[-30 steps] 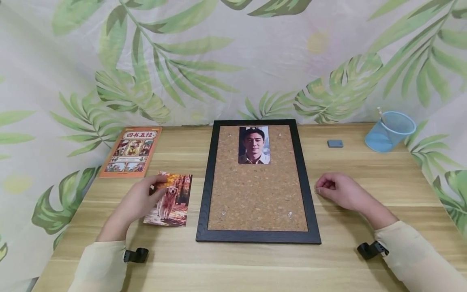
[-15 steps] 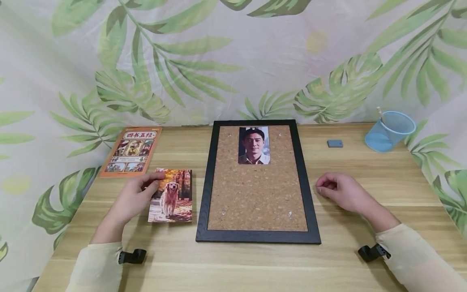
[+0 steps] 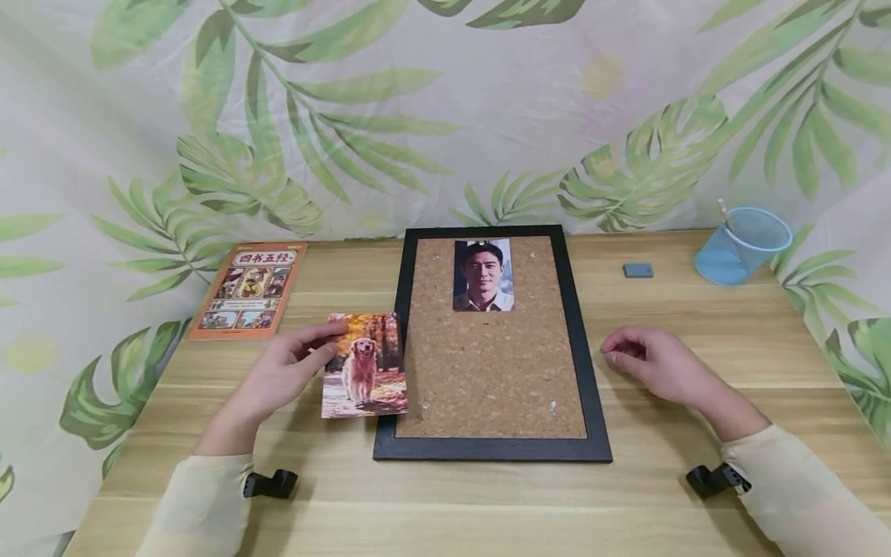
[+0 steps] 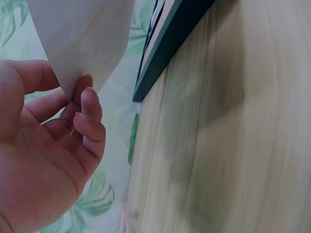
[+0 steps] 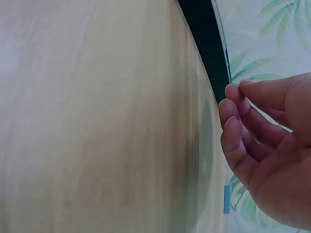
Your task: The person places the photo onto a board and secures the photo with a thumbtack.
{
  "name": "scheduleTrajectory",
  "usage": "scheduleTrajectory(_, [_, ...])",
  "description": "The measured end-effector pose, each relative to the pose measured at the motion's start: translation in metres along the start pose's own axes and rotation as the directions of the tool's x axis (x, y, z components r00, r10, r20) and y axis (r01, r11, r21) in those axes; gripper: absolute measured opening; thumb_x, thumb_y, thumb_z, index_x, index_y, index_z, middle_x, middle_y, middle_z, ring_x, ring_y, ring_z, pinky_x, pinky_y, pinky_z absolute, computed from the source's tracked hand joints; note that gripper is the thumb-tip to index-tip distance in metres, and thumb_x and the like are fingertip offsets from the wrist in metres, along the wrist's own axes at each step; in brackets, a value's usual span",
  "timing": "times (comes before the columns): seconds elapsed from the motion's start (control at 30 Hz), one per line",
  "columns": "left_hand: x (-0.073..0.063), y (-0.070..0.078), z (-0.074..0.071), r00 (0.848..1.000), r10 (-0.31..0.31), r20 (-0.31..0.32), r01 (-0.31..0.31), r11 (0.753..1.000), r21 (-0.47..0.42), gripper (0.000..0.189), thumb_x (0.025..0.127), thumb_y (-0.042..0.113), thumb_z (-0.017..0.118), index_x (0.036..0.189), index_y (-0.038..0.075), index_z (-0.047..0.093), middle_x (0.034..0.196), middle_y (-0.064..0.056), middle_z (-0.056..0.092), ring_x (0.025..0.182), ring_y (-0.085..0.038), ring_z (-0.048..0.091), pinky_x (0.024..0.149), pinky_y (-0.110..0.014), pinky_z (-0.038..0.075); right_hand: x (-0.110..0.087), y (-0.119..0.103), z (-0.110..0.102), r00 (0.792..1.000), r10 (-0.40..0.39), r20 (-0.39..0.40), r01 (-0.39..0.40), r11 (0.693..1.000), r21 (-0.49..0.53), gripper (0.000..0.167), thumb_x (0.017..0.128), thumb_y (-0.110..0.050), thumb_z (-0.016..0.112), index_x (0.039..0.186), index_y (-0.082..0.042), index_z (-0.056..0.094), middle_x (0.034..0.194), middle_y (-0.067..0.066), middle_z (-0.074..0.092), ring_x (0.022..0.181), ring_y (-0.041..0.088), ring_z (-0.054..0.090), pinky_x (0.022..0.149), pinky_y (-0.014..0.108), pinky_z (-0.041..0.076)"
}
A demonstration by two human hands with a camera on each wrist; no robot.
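Pinched at its upper left edge by my left hand (image 3: 288, 371), a photo (image 3: 364, 371) of a golden dog among autumn leaves is raised off the table. Its right side overlaps the left edge of a black-framed cork board (image 3: 497, 371). The left wrist view shows the photo's white back (image 4: 87, 39) between thumb and fingers. A portrait photo (image 3: 483, 278) lies on the board's upper part, a small light spot at its top. My right hand (image 3: 654, 367) rests beside the board's right edge. Its fingers are loosely curled, thumb against index finger; I see nothing between them.
Small clear pins (image 3: 553, 406) sit near the board's corners. An orange book (image 3: 248, 292) lies at the back left. Behind the right hand are a small blue-grey block (image 3: 638, 270) and a blue mesh cup (image 3: 741, 247) with a stick in it. A leaf-patterned cloth (image 3: 390, 139) hangs behind the table.
My left hand has lifted the dog photo from the table and carried it right, over the board's left edge. My right hand has stayed nearly still.
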State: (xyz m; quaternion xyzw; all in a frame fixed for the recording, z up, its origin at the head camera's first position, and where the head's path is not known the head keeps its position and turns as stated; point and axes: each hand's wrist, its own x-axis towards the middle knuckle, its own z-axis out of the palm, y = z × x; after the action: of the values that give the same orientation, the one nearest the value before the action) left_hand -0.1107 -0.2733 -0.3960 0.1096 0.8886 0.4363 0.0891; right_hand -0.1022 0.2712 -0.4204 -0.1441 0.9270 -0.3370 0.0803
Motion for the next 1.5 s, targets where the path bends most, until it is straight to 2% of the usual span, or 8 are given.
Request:
scheduleTrajectory(0.13, [0.008,0.005,0.011,0.998,0.039,0.045,-0.038,0.999,-0.019,0.042,0.110,0.014,0.060,0.151,0.005,0.062,0.133,-0.019,0.070,0.085,-0.016,0.060,0.069,-0.026,0.052,0.002,-0.002,-0.001,1.000,0.002,0.003,-0.002,1.000,0.003,0.012,0.102,-0.006,0.071,0.111,-0.007,0.078,0.101,0.004,0.076,0.088,0.012,0.061,0.077,0.025,0.052])
scheduleTrajectory(0.33, [0.018,0.011,0.022,0.990,0.092,0.104,-0.089,0.995,-0.034,0.045,0.109,0.013,0.061,0.154,0.006,0.059,0.125,-0.016,0.071,0.079,-0.012,0.055,0.066,-0.025,0.050,0.004,-0.003,0.000,1.000,0.010,0.003,-0.010,1.000,0.019,0.012,0.102,-0.005,0.071,0.112,-0.006,0.078,0.102,0.005,0.076,0.088,0.012,0.061,0.076,0.025,0.052])
scheduleTrajectory(0.43, [0.020,0.012,0.027,0.986,0.108,0.127,-0.102,0.993,-0.053,0.048,0.108,0.011,0.062,0.156,0.005,0.056,0.129,-0.018,0.069,0.080,-0.012,0.056,0.067,-0.025,0.051,0.003,-0.003,0.001,1.000,0.003,0.000,-0.003,1.000,0.027,0.012,0.102,-0.004,0.071,0.111,-0.006,0.078,0.101,0.004,0.076,0.087,0.011,0.061,0.076,0.024,0.052])
scheduleTrajectory(0.7, [0.030,0.019,0.046,0.977,0.116,0.177,-0.104,0.992,-0.075,0.053,0.107,0.011,0.065,0.159,0.006,0.053,0.124,-0.017,0.069,0.095,-0.022,0.062,0.073,-0.025,0.054,0.000,-0.005,0.003,1.000,-0.011,-0.005,0.011,0.999,0.040,0.012,0.101,-0.003,0.071,0.110,-0.006,0.078,0.101,0.005,0.076,0.086,0.009,0.061,0.075,0.024,0.052])
scheduleTrajectory(0.87, [0.038,0.027,0.057,0.968,0.129,0.217,-0.112,0.990,-0.089,0.053,0.108,0.012,0.064,0.159,0.004,0.052,0.136,-0.017,0.067,0.104,-0.022,0.063,0.079,-0.025,0.055,0.000,-0.008,0.004,1.000,-0.011,-0.001,0.011,0.999,0.048,0.011,0.101,-0.004,0.072,0.110,-0.007,0.078,0.099,0.003,0.075,0.084,0.009,0.059,0.073,0.024,0.050])
scheduleTrajectory(1.1, [0.046,0.036,0.068,0.960,0.110,0.257,-0.082,0.990,-0.117,0.054,0.108,0.010,0.063,0.161,0.006,0.050,0.151,-0.016,0.062,0.120,-0.026,0.066,0.093,-0.025,0.057,0.001,-0.009,0.006,1.000,-0.007,0.021,0.005,0.998,0.070,0.010,0.102,-0.008,0.073,0.111,-0.009,0.078,0.098,0.002,0.074,0.083,0.010,0.057,0.072,0.024,0.049])
scheduleTrajectory(1.33, [0.058,0.045,0.084,0.946,0.135,0.295,-0.108,0.988,-0.107,0.053,0.108,0.009,0.062,0.159,0.003,0.051,0.144,-0.019,0.066,0.116,-0.025,0.067,0.093,-0.027,0.057,0.005,-0.010,0.009,1.000,-0.022,0.022,0.021,0.997,0.070,0.010,0.102,-0.007,0.073,0.110,-0.009,0.078,0.098,0.001,0.074,0.084,0.009,0.058,0.073,0.025,0.050])
scheduleTrajectory(1.5, [0.064,0.051,0.093,0.937,0.150,0.316,-0.121,0.987,-0.109,0.052,0.108,0.010,0.062,0.158,0.002,0.052,0.146,-0.019,0.066,0.119,-0.026,0.066,0.100,-0.037,0.056,0.007,-0.009,0.011,0.999,-0.013,0.030,0.010,0.996,0.089,0.009,0.103,-0.007,0.072,0.110,-0.009,0.077,0.097,0.001,0.073,0.082,0.009,0.057,0.072,0.025,0.049])
